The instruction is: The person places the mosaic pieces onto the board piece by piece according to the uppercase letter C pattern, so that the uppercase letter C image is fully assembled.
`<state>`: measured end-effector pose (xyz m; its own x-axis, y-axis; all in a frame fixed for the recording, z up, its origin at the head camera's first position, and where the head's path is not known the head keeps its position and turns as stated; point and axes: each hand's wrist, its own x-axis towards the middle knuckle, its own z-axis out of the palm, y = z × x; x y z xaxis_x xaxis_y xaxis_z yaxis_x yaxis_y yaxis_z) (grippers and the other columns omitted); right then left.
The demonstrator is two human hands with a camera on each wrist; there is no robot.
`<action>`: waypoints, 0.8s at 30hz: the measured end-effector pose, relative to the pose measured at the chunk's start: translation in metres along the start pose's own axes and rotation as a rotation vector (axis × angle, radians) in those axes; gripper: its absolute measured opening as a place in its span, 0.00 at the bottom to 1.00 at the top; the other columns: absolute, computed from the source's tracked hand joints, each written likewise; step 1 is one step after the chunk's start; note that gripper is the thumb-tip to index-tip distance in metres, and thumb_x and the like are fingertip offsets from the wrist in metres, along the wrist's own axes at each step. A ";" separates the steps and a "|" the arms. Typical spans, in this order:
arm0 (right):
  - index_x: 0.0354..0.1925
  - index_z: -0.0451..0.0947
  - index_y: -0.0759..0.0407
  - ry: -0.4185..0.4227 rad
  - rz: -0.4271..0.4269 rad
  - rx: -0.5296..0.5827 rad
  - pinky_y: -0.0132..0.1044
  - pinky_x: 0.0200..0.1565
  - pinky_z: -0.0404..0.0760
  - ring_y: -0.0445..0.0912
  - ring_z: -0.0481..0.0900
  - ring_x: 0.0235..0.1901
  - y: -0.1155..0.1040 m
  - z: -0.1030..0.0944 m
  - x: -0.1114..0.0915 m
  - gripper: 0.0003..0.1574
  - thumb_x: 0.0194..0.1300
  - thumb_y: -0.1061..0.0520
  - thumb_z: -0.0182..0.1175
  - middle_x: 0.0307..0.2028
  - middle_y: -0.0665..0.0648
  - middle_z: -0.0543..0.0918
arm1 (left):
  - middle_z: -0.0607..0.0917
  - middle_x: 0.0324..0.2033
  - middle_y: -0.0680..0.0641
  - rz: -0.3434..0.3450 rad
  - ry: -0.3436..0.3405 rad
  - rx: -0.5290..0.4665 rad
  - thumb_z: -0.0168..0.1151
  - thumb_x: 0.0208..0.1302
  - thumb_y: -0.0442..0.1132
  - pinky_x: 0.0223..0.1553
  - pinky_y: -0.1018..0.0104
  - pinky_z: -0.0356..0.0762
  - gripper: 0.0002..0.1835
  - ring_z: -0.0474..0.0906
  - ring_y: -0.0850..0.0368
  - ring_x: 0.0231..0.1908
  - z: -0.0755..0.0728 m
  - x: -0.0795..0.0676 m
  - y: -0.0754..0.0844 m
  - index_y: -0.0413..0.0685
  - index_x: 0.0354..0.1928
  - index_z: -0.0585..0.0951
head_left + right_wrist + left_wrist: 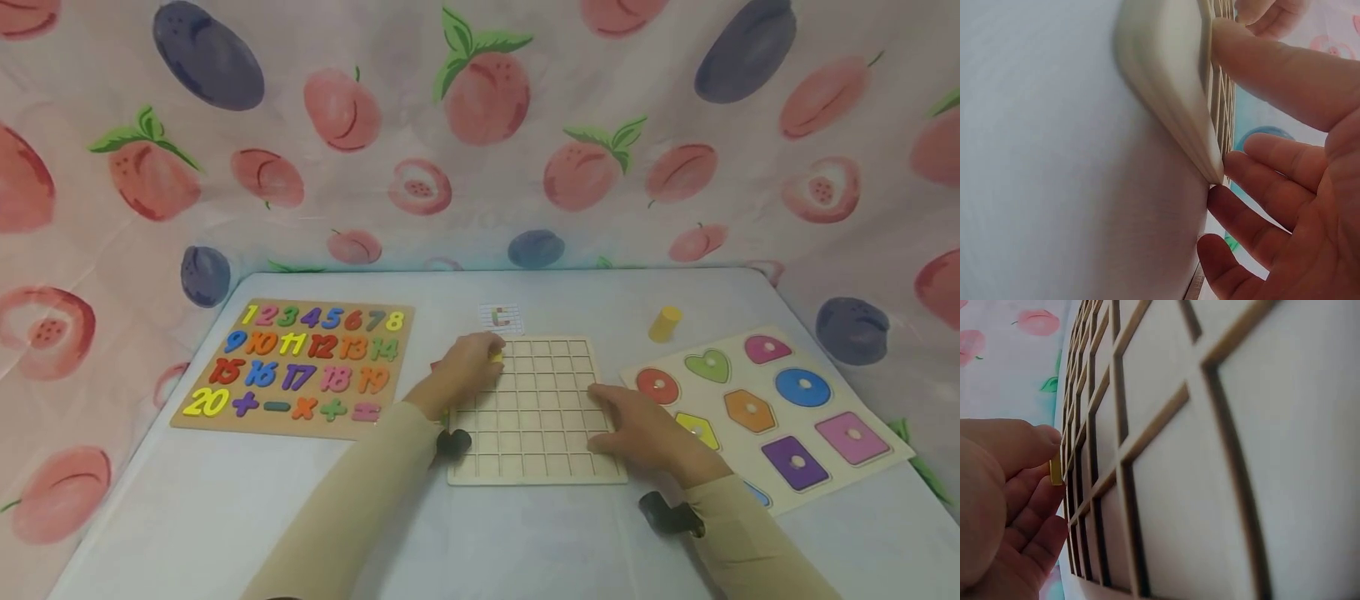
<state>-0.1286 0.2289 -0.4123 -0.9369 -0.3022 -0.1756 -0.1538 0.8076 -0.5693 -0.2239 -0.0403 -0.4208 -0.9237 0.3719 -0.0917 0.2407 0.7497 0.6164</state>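
A pale wooden grid board (pixel 536 421) lies in front of me. At its upper left my left hand (pixel 468 367) pinches a small, thin yellow piece (pixel 1055 471) between thumb and fingers, close over the grid. The fingers partly cover the piece in the head view. My right hand (pixel 648 429) is at the board's right edge. Its thumb (pixel 1272 72) rests on the rim and the other fingers touch along the edge, loosely spread. A bit of red (pixel 436 366) shows beside the left hand, mostly hidden behind it.
Just beyond the board lies a small lined card (pixel 512 326) with a coloured bracket-like figure. To the left is a number puzzle board (pixel 406 323); to the right, a shape puzzle board (pixel 702 397) with knobbed pieces. A yellow cylinder (pixel 664 325) stands behind the shapes.
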 end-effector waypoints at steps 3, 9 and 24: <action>0.68 0.68 0.68 0.001 0.002 -0.001 0.59 0.66 0.63 0.64 0.65 0.68 0.000 0.000 0.000 0.46 0.54 0.58 0.74 0.66 0.67 0.72 | 0.82 0.55 0.41 0.049 0.006 0.013 0.62 0.68 0.34 0.61 0.56 0.72 0.20 0.77 0.50 0.55 0.003 0.002 0.002 0.38 0.60 0.78; 0.68 0.67 0.68 -0.002 0.007 0.016 0.60 0.67 0.62 0.64 0.64 0.68 0.000 0.000 0.000 0.47 0.54 0.58 0.74 0.66 0.67 0.72 | 0.83 0.53 0.42 0.072 0.018 0.042 0.62 0.67 0.35 0.61 0.57 0.71 0.20 0.77 0.51 0.51 0.006 0.003 0.002 0.38 0.60 0.79; 0.68 0.67 0.70 0.007 -0.032 0.020 0.60 0.67 0.62 0.64 0.64 0.68 0.003 0.000 -0.001 0.47 0.54 0.59 0.74 0.66 0.68 0.71 | 0.82 0.41 0.48 0.065 0.012 0.035 0.63 0.68 0.36 0.52 0.59 0.75 0.18 0.75 0.54 0.43 0.006 0.000 -0.001 0.40 0.58 0.79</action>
<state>-0.1279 0.2319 -0.4138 -0.9337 -0.3241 -0.1520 -0.1771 0.7872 -0.5908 -0.2226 -0.0375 -0.4257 -0.9090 0.4145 -0.0428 0.3106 0.7425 0.5934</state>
